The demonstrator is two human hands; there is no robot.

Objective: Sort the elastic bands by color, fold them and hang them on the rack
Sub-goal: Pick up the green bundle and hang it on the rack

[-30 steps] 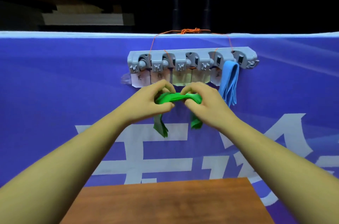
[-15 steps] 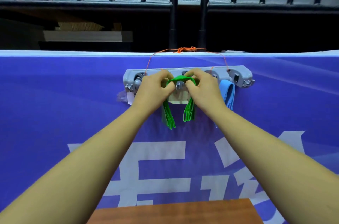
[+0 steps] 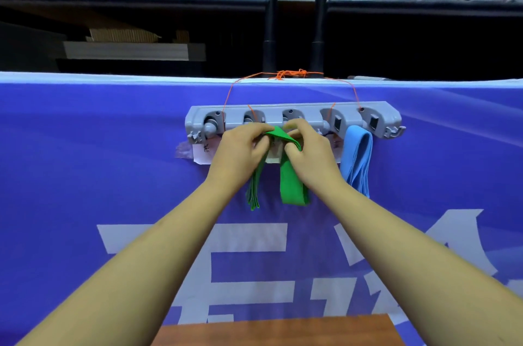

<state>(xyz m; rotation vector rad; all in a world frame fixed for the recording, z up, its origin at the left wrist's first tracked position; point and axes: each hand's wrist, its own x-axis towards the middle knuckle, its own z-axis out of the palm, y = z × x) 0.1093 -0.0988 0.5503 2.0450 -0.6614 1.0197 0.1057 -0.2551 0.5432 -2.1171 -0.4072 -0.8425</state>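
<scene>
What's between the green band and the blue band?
In the head view, the right hand, gripping the green band; the blue band hangs just past it.

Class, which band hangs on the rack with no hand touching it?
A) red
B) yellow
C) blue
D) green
C: the blue band hangs free near the right end of the rack, while the left hand and right hand both grip the green band.

Two bare forearms reach forward from the lower corners and converge at centre. The left hand (image 3: 240, 154) and right hand (image 3: 312, 157) are close together, backs facing up, fingers curled, each pinching the green band (image 3: 290, 178).
</scene>
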